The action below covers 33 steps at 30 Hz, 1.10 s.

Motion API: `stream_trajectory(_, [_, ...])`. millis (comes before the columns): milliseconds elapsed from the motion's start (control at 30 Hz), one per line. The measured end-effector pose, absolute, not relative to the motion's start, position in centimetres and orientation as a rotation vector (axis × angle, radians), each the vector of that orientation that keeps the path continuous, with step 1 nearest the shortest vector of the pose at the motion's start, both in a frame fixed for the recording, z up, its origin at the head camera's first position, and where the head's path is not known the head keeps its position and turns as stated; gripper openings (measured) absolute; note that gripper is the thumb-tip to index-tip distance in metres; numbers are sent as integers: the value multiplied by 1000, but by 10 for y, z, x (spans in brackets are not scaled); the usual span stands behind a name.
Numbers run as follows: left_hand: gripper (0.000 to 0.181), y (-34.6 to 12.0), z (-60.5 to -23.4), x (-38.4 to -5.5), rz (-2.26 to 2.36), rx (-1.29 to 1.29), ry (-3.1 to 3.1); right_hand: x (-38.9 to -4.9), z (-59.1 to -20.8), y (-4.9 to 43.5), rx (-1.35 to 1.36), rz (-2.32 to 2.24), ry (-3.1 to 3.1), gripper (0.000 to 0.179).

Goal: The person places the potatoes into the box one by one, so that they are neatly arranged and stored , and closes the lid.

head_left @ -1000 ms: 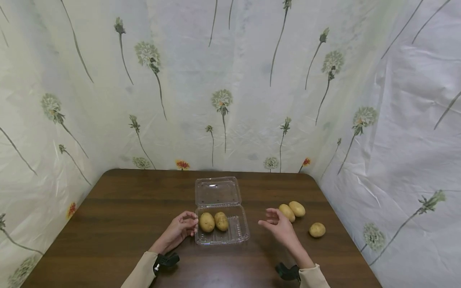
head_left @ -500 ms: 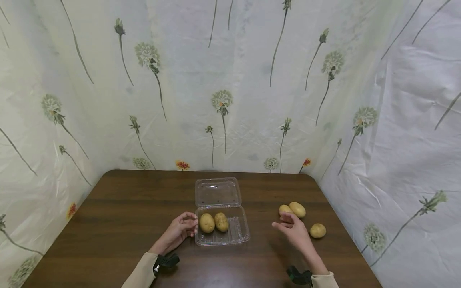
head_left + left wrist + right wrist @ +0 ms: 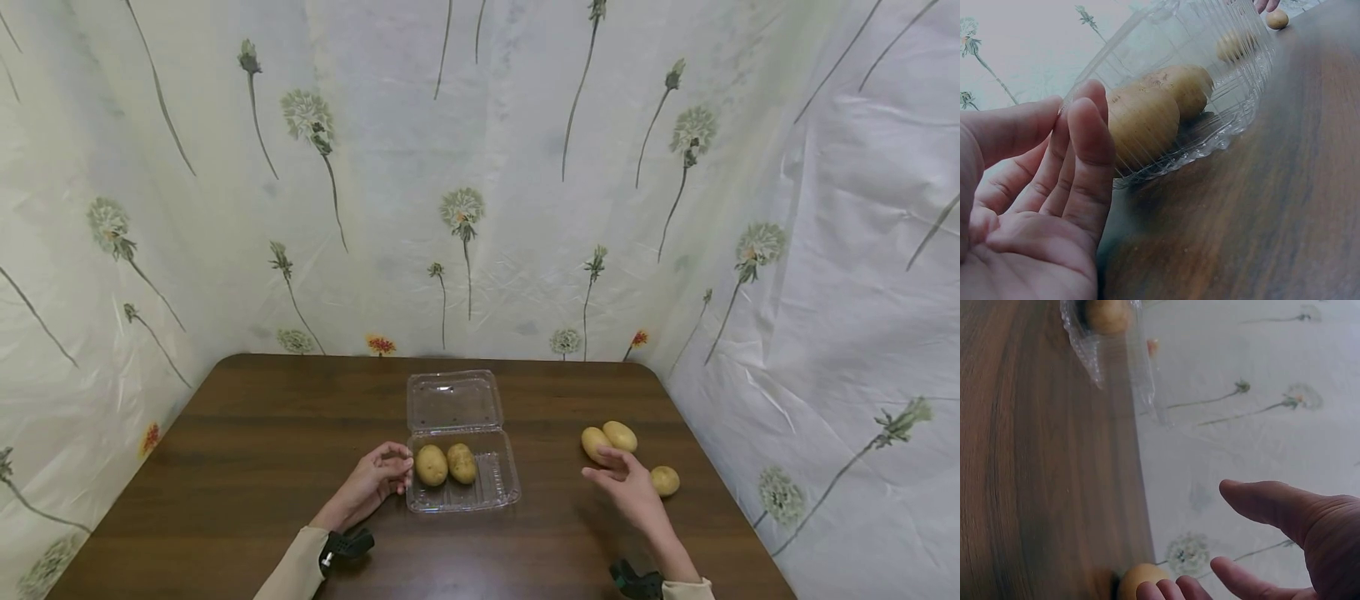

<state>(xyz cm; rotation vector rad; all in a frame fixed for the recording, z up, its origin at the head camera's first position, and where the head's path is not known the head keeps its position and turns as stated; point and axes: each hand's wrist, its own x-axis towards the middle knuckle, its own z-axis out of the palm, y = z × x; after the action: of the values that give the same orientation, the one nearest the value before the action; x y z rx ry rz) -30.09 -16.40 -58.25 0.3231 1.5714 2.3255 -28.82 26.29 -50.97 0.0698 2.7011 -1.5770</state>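
A clear plastic clamshell container [image 3: 493, 482] lies on the table with its lid [image 3: 454, 402] folded back. Two potatoes, one at the left [image 3: 431, 466] and one beside it [image 3: 461, 463], sit in its left part. My left hand [image 3: 367, 483] pinches the container's left rim between thumb and fingertips [image 3: 1090, 125]. Over the table's right side, my right hand [image 3: 632, 493] holds nothing, thumb and fingers apart. Its fingertips overlap the near end of one loose potato [image 3: 594, 443]. A second potato [image 3: 620, 436] lies against that one, and a third [image 3: 666, 481] is partly hidden behind the hand.
The brown wooden table [image 3: 247, 467] reaches back to a pale curtain [image 3: 517, 250] printed with dandelions, which also runs along both sides. A dark wrist mount [image 3: 351, 543] sits on the left wrist, another [image 3: 636, 580] on the right.
My right hand has moved right and slightly toward me, from beside the paired potatoes to just in front of them, now partly covering the third one. The left hand and container have stayed put.
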Motion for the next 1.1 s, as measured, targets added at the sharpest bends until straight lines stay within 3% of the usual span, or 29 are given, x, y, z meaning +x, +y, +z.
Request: stream_trajectory(1100, [17, -165, -583, -301, 2315, 339, 1576, -285, -493, 341, 284, -1523, 2746, 79])
